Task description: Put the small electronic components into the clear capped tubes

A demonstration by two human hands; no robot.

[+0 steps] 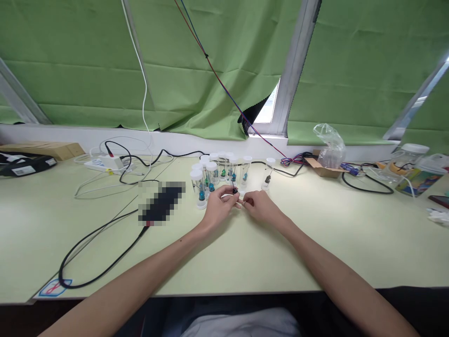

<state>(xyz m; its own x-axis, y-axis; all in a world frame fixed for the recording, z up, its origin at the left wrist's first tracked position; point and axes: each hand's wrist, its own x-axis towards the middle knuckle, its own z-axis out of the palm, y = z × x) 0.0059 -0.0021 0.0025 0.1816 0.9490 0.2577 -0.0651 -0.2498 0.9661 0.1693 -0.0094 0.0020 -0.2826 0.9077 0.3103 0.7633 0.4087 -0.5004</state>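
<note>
In the head view my left hand [220, 204] pinches a small black piece [235, 190] with a thin stem pointing up. My right hand [261, 205] is closed beside it, thumb and forefinger pressed together near the left fingertips; what they hold, if anything, is too small to make out. Behind and left of my hands stand several clear tubes [198, 187] with white caps, holding small blue and green pieces. A separate capped tube [268, 174] with a dark piece inside stands upright just beyond my right hand.
A pixelated dark device [161, 203] lies left of my hands, with a black cable [101, 281] looping toward the table's front edge. A power strip [112, 163] is at back left. At back right are a cardboard box [324, 169] with a plastic bag and a clear jar [403, 161].
</note>
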